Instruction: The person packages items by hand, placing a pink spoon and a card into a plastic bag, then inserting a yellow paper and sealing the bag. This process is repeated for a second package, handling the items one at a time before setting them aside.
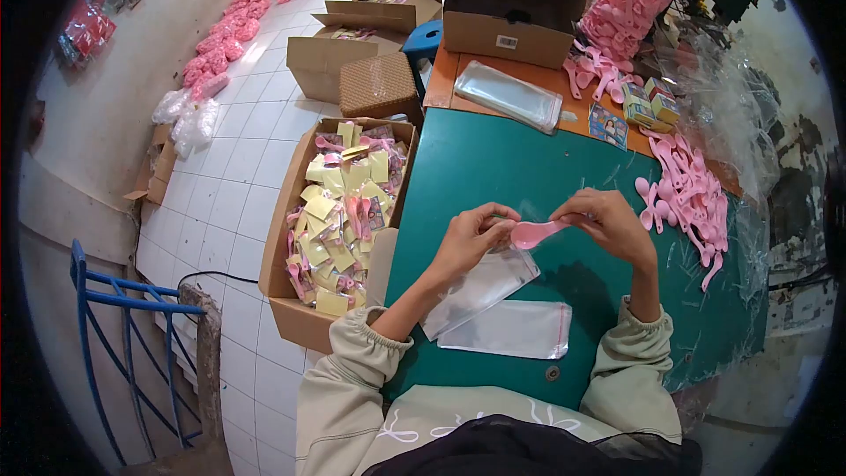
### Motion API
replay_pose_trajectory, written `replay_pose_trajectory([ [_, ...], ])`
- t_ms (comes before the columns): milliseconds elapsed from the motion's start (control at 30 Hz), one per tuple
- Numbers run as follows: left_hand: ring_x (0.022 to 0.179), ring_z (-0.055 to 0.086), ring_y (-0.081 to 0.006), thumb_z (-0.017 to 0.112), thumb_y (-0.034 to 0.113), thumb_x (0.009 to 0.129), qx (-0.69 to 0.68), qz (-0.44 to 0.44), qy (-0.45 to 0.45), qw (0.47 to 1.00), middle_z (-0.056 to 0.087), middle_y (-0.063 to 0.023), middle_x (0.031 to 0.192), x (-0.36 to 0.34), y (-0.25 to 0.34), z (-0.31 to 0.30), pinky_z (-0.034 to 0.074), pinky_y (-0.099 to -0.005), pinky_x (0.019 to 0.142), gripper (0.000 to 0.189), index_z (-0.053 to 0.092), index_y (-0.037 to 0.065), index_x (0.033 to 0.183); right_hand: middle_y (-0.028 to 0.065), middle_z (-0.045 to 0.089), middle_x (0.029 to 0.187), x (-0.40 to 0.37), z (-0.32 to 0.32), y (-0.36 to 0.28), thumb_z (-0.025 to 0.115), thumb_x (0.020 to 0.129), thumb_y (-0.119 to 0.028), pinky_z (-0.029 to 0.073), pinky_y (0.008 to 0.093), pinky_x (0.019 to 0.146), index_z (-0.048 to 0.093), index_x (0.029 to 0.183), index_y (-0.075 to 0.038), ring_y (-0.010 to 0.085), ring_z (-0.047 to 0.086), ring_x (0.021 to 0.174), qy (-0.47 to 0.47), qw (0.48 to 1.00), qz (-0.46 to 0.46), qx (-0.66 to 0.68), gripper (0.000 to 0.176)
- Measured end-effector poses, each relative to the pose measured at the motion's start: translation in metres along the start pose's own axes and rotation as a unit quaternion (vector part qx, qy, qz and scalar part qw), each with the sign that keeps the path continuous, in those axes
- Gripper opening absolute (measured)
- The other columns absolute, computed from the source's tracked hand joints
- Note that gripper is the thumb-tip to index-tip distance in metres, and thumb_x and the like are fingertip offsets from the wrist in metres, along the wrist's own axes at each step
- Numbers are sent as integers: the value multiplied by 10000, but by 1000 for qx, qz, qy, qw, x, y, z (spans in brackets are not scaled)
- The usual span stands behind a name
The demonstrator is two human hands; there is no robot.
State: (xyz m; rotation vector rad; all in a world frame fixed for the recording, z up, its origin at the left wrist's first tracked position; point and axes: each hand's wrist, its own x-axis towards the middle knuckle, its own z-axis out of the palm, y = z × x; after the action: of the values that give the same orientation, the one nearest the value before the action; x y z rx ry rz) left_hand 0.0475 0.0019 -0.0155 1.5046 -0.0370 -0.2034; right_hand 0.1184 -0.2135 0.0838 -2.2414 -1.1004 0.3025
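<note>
A pink plastic spoon [534, 234] is held above the green table, its bowl toward the left. My right hand [606, 219] pinches its handle between thumb and fingers. My left hand [476, 236] is closed in a pinch at the edge of the spoon's bowl; whether it grips the spoon or some clear film there, I cannot make out. Beneath my left hand, a clear plastic bag [483, 289] slants across the table. Closer to my body lies a flat stack of clear bags [511, 330], partly overlapped by the slanted bag.
Pink spoons [689, 185] are heaped at the right. Cards [608, 126] and small yellow boxes [650, 104] lie behind them. More clear bags [509, 93] rest near an open carton [511, 22]. Left of the table [458, 172], a cardboard box [286, 300] holds many filled packets.
</note>
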Motion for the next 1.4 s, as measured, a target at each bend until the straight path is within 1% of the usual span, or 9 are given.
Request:
replay_pose_trajectory([
  [167, 778, 581, -82, 544, 203, 920, -1, 66, -24, 998, 670, -58, 925, -5, 6, 9, 477, -231, 703, 272, 578, 6, 1105, 115, 618, 796, 5, 19, -3, 665, 774, -89, 459, 310, 618, 615, 915, -23, 226, 592, 684, -40, 998, -43, 33, 163],
  [367, 753, 551, -87, 509, 243, 938, 156, 8, -120, 980, 646, -46, 879, -7, 15, -22, 457, -243, 686, 311, 608, -2, 1102, -1, 553, 686, 9, 23, -20, 747, 732, -99, 420, 186, 536, 512, 841, -25, 24, 491, 612, 127, 976, 113, 138, 269],
  [767, 814, 593, -104, 465, 188, 962, -82, 189, 47, 977, 645, -92, 939, -26, 38, -8, 487, -227, 717, 266, 612, -30, 1004, 77, 643, 803, -14, -14, -58, 654, 820, -121, 486, 247, 625, 597, 1011, -7, 123, 604, 709, 142, 971, 44, 188, 230],
  [900, 846, 612, -133, 459, 196, 965, -122, 257, 50, 957, 649, -128, 993, -38, 54, -18, 495, -225, 721, 264, 596, -29, 986, 129, 646, 907, -68, -106, 75, 575, 842, -95, 504, 276, 711, 611, 1040, 23, 200, 642, 798, -44, 962, 54, 263, 234],
  [967, 854, 619, -146, 454, 196, 966, -132, 265, 25, 955, 649, -140, 993, -38, 55, -16, 500, -224, 706, 261, 591, -26, 981, 153, 655, 906, -83, -106, 194, 572, 805, -64, 497, 309, 755, 623, 1007, 40, 251, 639, 817, 221, 911, 140, -320, 233],
  [1067, 867, 621, -158, 448, 193, 969, -131, 258, 22, 957, 653, -136, 969, -41, 56, -12, 502, -233, 690, 263, 586, -30, 982, 172, 650, 933, -65, -115, 206, 598, 775, -72, 476, 338, 800, 627, 1001, 34, 297, 619, 867, 272, 871, 169, -372, 252],
  [1167, 858, 638, -186, 478, 209, 956, -128, 238, 30, 962, 654, -140, 949, -40, 53, -14, 515, -272, 687, 259, 582, -27, 936, 187, 630, 1008, -12, -110, 220, 637, 738, -95, 455, 373, 845, 626, 1009, 21, 338, 592, 934, 170, 952, 234, -98, 295],
  [1333, 737, 662, -280, 444, 324, 958, -225, 317, 110, 915, 653, -188, 847, -56, 50, -21, 543, -388, 733, 317, 517, 20, 902, 111, 639, 836, 48, -78, 306, 668, 706, -89, 482, 309, 697, 593, 1054, 24, 201, 622, 784, 171, 934, 92, -301, 373],
  [1400, 719, 660, -296, 457, 317, 954, -227, 331, 106, 910, 643, -207, 810, -62, 61, -26, 555, -388, 693, 307, 508, 18, 911, 94, 630, 818, 55, -75, 272, 684, 681, -83, 476, 302, 693, 599, 1036, 10, 184, 612, 769, 166, 960, 183, -129, 377],
])
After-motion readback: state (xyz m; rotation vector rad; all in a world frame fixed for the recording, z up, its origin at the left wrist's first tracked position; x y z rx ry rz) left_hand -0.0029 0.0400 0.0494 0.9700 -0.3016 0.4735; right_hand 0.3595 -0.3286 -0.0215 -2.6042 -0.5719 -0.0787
